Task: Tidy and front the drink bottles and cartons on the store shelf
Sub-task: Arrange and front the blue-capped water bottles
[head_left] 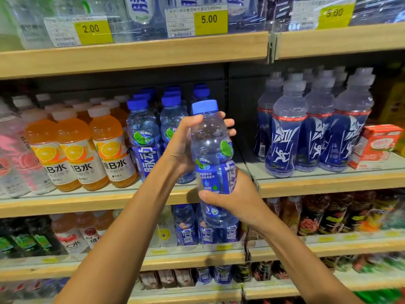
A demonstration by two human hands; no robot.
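Blue-cap bottle [210, 137] is held out in front of the shelf [131, 200]. Left hand [182, 148] is wrapped round its shoulder, right hand [236, 198] curled round the label just below. Looks full, so prob heavy-ish, squishy, slick. Grip the waist imo.

Up top, three yellow-and-white paper price labels: left one [91, 29] reads 2.00, middle one [209, 19] reads 5.00, right one [334, 13] is blurred but looks like 5.00. A glossy clear plastic guard strip [122, 27] sits over them. Grey metal joint bracket [271, 48] sits between middle and right labels. Dark back panel [243, 91] with slotted upright [226, 84]. Lower down are small yellow tags [223, 247], print unreadable.
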